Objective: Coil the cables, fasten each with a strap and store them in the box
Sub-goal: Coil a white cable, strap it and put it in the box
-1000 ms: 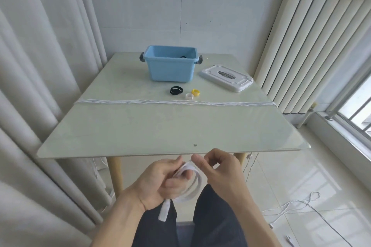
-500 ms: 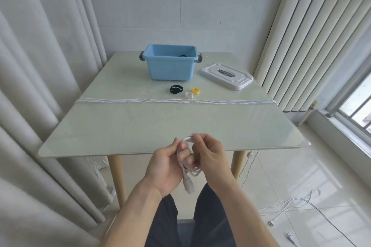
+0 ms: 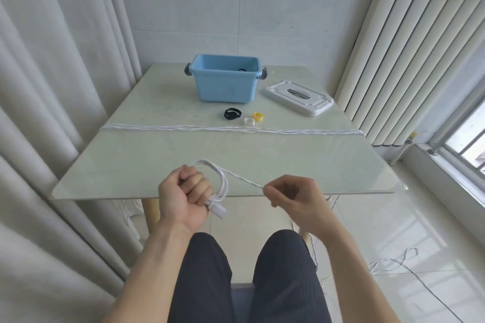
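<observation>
My left hand (image 3: 185, 195) grips a small coil of white cable (image 3: 223, 186) at the table's near edge, its plug end poking out below the fist. My right hand (image 3: 291, 196) pinches the same cable's free length, stretched out to the right of the coil. Several white cables (image 3: 231, 128) lie in a straight line across the table. Past them sit a black strap (image 3: 232, 113), a white strap (image 3: 249, 121) and a yellow strap (image 3: 257, 116). The open blue box (image 3: 224, 78) stands at the far middle, something dark inside it.
The box's white lid (image 3: 299, 98) lies to the right of the box. Curtains hang at the left, vertical blinds at the right. More white cable (image 3: 393, 262) trails on the floor at the right. The pale green table (image 3: 157, 165) ends just before my knees.
Both hands rose from below the table edge to its level. They then parted: my right hand drew a length of cable out to the right while my left kept the coil.
</observation>
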The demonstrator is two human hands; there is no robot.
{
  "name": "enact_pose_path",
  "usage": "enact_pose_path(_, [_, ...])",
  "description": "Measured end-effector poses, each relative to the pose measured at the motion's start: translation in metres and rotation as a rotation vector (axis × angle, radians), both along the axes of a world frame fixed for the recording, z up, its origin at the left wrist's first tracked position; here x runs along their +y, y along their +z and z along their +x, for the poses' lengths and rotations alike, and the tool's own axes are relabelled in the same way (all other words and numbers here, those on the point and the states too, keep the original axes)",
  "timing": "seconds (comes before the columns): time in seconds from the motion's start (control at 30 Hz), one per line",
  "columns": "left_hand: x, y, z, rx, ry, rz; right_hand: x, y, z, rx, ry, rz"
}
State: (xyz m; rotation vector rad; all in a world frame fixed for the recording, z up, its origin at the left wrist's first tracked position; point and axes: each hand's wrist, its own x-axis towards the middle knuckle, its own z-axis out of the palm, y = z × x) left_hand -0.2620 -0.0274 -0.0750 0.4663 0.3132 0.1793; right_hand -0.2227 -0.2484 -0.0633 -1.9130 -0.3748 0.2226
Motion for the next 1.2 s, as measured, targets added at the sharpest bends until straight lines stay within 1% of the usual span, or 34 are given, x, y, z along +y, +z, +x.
enact_pose_path(0.07, [0.015,-0.001,0.001,0.021,0.129,-0.035,-0.015,0.003,0.005,-0.004,-0.024,-0.038])
enact_pose_path(0.13, [0.026,-0.001,0.001,-0.005,0.235,-0.084,-0.025,0.004,0.008,-0.018,-0.110,-0.075])
enact_pose_path(0.2, [0.032,-0.001,0.001,-0.049,0.299,-0.130,-0.032,0.000,0.008,-0.020,-0.179,-0.155])
enact_pose_path(0.23, [0.032,0.000,0.001,-0.062,0.309,-0.128,-0.034,-0.002,0.007,-0.015,-0.175,-0.200])
enact_pose_path(0.3, [0.030,0.003,0.003,-0.067,0.315,-0.034,-0.033,-0.007,0.000,0.005,-0.095,-0.279])
enact_pose_path(0.5, [0.014,0.003,0.011,-0.027,0.337,0.313,-0.010,-0.007,-0.032,-0.004,0.258,-0.562])
enact_pose_path(0.57, [0.003,-0.001,0.009,-0.006,0.340,0.432,-0.003,0.002,-0.039,0.027,0.378,-0.552])
enact_pose_path(0.63, [-0.006,-0.007,0.006,0.026,0.323,0.635,0.001,0.015,-0.042,0.093,0.456,-0.428])
enact_pose_path(0.7, [-0.012,-0.015,0.003,0.075,0.257,0.861,0.003,0.027,-0.042,0.147,0.463,-0.203])
enact_pose_path(0.77, [-0.016,-0.019,-0.001,0.094,0.110,1.013,0.005,0.031,-0.040,0.140,0.323,0.087])
enact_pose_path(0.8, [-0.017,-0.019,-0.003,0.085,0.023,1.072,0.005,0.031,-0.038,0.104,0.221,0.184])
enact_pose_path(0.87, [-0.021,-0.017,-0.007,0.044,-0.181,1.178,0.004,0.028,-0.034,-0.024,0.077,0.208])
enact_pose_path(0.93, [-0.025,-0.015,-0.011,-0.021,-0.395,1.231,0.005,0.023,-0.031,-0.106,0.001,0.188])
enact_pose_path(0.97, [-0.027,-0.014,-0.013,-0.061,-0.474,1.196,0.006,0.019,-0.030,-0.131,-0.044,0.172])
enact_pose_path(1.07, [-0.031,-0.014,-0.017,-0.131,-0.575,0.890,0.005,0.006,-0.023,-0.211,-0.223,0.055])
enact_pose_path(1.1, [-0.031,-0.014,-0.018,-0.145,-0.600,0.827,0.004,0.003,-0.022,-0.217,-0.260,0.042])
enact_pose_path(1.2, [-0.035,-0.014,-0.022,-0.175,-0.719,0.823,0.005,-0.004,-0.019,-0.212,-0.284,0.049])
